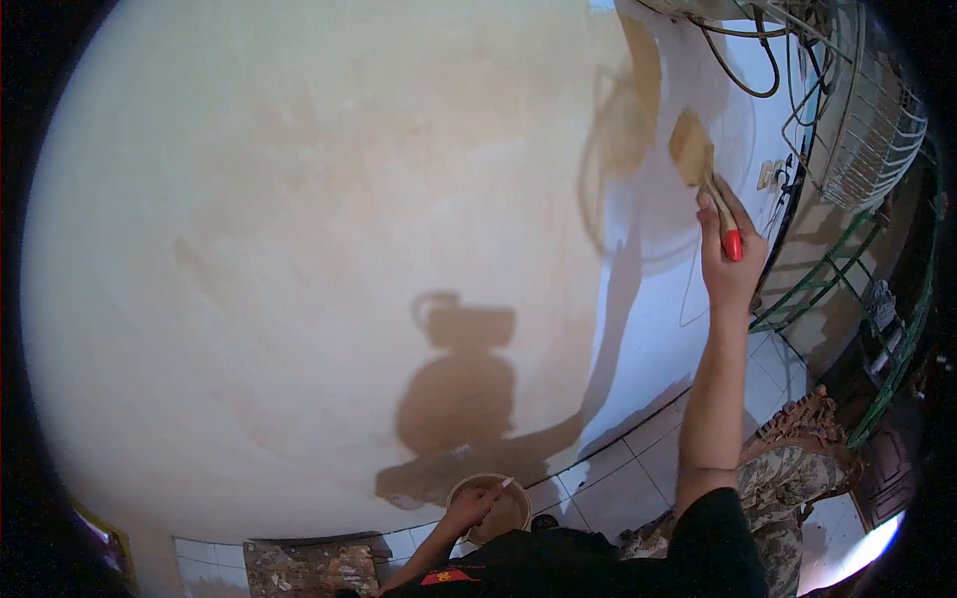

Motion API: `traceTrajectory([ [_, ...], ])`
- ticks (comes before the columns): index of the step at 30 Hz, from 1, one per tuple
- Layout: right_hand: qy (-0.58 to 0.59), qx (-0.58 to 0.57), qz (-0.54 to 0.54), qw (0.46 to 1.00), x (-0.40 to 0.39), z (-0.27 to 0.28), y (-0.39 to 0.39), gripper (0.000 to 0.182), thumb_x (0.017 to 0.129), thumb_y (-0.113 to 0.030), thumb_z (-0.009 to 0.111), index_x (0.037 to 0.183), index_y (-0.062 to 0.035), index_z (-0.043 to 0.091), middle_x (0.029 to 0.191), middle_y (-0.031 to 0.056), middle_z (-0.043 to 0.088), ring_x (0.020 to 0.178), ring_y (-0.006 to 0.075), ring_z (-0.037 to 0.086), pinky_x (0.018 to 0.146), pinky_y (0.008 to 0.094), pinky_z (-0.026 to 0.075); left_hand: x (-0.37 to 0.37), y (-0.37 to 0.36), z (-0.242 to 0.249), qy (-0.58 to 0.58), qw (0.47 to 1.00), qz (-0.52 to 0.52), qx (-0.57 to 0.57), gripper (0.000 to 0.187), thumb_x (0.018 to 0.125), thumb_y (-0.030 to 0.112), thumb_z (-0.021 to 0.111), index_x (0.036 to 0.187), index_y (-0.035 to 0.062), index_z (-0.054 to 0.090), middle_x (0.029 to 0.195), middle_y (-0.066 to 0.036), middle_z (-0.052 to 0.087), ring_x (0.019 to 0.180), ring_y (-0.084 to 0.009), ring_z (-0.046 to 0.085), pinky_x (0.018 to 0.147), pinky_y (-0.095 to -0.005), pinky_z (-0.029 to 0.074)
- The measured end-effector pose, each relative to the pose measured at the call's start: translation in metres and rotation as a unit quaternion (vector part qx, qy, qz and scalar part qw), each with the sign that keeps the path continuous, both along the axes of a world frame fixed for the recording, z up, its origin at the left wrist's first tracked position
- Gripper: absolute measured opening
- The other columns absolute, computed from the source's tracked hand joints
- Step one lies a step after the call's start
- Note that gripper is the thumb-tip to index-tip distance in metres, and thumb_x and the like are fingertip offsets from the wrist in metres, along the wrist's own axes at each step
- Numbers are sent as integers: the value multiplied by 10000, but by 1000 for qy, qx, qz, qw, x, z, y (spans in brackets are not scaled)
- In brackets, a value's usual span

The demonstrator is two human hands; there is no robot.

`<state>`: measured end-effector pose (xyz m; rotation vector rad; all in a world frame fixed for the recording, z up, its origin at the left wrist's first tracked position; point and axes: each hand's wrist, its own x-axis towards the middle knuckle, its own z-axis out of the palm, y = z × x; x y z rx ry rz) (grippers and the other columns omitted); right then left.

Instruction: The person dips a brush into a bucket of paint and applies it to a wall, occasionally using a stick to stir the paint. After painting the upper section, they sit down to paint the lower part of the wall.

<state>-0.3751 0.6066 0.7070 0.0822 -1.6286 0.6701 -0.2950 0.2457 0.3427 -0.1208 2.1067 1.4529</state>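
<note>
My right hand (733, 244) is closed around the handle of a wide paintbrush (693, 149), its tan bristles pointing up and left against the wall. The handle's red end sticks out below my fingers. Tan paint covers most of the wall (299, 229), while a strip at the right is still white (653, 289). Low in the middle, my left hand (477, 506) is closed over a paint bucket (508, 518) with brownish paint inside. A short white piece, apparently the handle grip, shows past its fingers.
At the upper right hang a wire-cage fan (877, 130) and loose cables (758, 85), with wall sockets (768, 174) below. A green metal frame (837, 264) and a carved wooden chair (797, 439) stand right. White floor tiles (608, 483) run along the wall.
</note>
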Motion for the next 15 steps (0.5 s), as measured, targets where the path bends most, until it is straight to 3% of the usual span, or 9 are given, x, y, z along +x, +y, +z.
traceTrajectory([
  [1, -1, 1, 1, 1000, 1, 10, 2, 322, 814, -157, 616, 1092, -4, 560, 942, 149, 640, 812, 226, 643, 697, 306, 511, 1, 2, 2, 17, 1000, -6, 4, 558, 816, 549, 502, 846, 2, 607, 533, -9, 455, 432, -111, 431, 403, -268, 354],
  [3, -5, 169, -107, 980, -2, 27, 6, 328, 802, -172, 626, 1106, -64, 565, 994, 146, 624, 868, 257, 630, 723, 323, 501, 4, 4, 6, 29, 999, -10, 9, 564, 808, 551, 511, 838, -3, 608, 533, -14, 461, 438, -116, 448, 409, -273, 367],
  [4, 14, 198, -97, 975, -10, 30, 12, 343, 787, -177, 641, 1114, -107, 566, 1014, 133, 616, 882, 300, 612, 725, 342, 506, 4, 6, 11, 3, 1000, -8, -9, 563, 810, 546, 511, 828, -8, 610, 529, -18, 462, 440, -121, 456, 412, -276, 373],
  [8, 12, 311, -89, 946, -31, 38, 36, 371, 772, -160, 653, 1127, -120, 554, 1052, 141, 595, 904, 303, 604, 745, 363, 510, 1, 16, 12, -2, 999, 18, -43, 572, 812, 542, 507, 794, -19, 613, 521, -34, 467, 445, -131, 470, 422, -283, 385],
  [11, -66, 354, -80, 929, -37, 36, 48, 383, 749, -59, 667, 1116, -55, 555, 1091, 174, 573, 946, 302, 593, 770, 335, 509, -7, 15, -27, 10, 998, 18, -66, 575, 810, 544, 503, 809, -19, 616, 532, -44, 475, 452, -142, 472, 430, -287, 392],
  [12, -54, 376, -73, 922, -41, 28, 52, 371, 762, -94, 658, 1113, -47, 548, 1095, 175, 567, 956, 316, 583, 781, 342, 503, -7, 16, -31, 9, 998, 21, -64, 575, 810, 544, 503, 809, -19, 616, 532, -44, 475, 452, -142, 472, 430, -287, 392],
  [14, -164, 414, -103, 889, -38, 0, 55, 375, 769, -132, 654, 1115, -41, 541, 1077, 174, 576, 971, 309, 579, 792, 352, 496, -9, 22, -25, 26, 999, 33, -9, 581, 809, 542, 501, 837, -25, 624, 575, -74, 526, 480, -150, 498, 446, -303, 409],
  [15, -139, 460, -64, 874, -34, -21, 60, 383, 762, -148, 658, 1109, -37, 540, 1058, 172, 585, 982, 297, 578, 808, 358, 489, -11, 22, -34, 26, 999, 36, -6, 581, 809, 542, 501, 837, -25, 624, 575, -74, 526, 480, -150, 498, 446, -303, 409],
])
